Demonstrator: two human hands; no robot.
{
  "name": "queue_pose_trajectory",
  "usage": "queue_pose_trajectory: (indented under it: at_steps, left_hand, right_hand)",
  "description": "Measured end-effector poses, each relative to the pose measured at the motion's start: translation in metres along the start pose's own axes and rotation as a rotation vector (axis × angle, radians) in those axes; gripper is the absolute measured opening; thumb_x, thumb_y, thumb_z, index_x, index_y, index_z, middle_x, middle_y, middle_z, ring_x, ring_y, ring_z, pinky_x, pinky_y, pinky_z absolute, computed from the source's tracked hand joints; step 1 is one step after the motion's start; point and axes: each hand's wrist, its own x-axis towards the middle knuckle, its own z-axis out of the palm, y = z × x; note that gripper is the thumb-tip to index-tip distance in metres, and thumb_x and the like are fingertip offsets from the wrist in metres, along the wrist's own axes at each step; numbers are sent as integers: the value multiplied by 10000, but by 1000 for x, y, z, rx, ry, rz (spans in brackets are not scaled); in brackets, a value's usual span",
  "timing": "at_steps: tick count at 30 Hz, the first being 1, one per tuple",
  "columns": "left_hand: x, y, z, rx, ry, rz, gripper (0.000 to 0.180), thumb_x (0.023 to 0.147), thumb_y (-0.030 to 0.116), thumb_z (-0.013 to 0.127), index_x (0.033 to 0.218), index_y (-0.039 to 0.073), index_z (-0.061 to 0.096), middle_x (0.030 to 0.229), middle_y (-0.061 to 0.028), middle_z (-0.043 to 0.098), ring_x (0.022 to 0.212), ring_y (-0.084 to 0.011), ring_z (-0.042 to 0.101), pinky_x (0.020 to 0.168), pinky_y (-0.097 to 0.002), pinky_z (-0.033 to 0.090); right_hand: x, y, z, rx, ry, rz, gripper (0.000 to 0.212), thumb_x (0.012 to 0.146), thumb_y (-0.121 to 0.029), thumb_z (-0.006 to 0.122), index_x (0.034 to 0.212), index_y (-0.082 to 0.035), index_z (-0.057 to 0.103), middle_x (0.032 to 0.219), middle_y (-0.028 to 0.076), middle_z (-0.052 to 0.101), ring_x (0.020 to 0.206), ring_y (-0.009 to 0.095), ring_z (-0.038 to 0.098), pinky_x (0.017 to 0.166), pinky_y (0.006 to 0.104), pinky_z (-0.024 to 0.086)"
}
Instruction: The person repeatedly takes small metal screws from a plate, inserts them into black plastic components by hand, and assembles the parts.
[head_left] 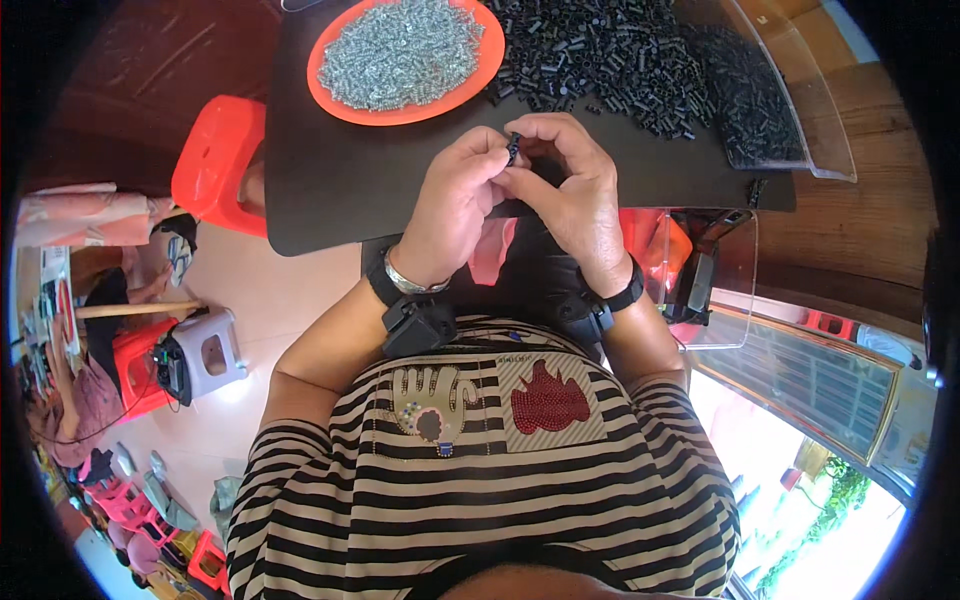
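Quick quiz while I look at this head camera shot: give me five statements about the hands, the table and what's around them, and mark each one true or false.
1. The left hand and right hand meet at a small black piece. True.
2. Small silvery pieces are heaped on a round orange-red plate. True.
3. The big pile of loose black parts lies left of the plate. False: the pile is to its right.
4. A red stool stands by the left side of the dark table. True.
5. The person's top is plain white. False: the top has dark and light stripes.
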Motion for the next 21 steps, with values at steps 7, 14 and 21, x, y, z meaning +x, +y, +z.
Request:
queue_pose_trajectory:
  at_steps: [7, 14, 21]
  left_hand:
    - [-3, -6, 1, 60, 36, 72, 91, 911, 111, 461, 863, 37, 482, 880, -34, 507, 806, -91, 508, 733, -245, 438]
    - [-6, -2, -3, 81, 31, 79, 105, 915, 119, 454, 857, 35, 478, 878, -43, 505, 811, -92, 501, 730, -246, 435]
    - [-3, -2, 0, 84, 3, 35, 207, 966, 208, 403, 967, 24, 497, 889, -55, 539, 828, -134, 554, 764, -267, 438]
  right_hand:
    - [0, -7, -1, -295, 23, -198, 326, 629, 4, 691, 946, -32, 629, 858, 105, 629, 780, 283, 605, 683, 354, 502]
    - [0, -5, 2, -412, -2, -358, 335, 639, 9, 704, 964, -29, 629, 886, 122, 633, 802, 277, 612, 706, 350, 501]
    - [4, -15, -14, -487, 72, -348, 278, 652, -52, 731, 915, -43, 644, 899, 109, 648, 845, 296, 611, 743, 370, 502]
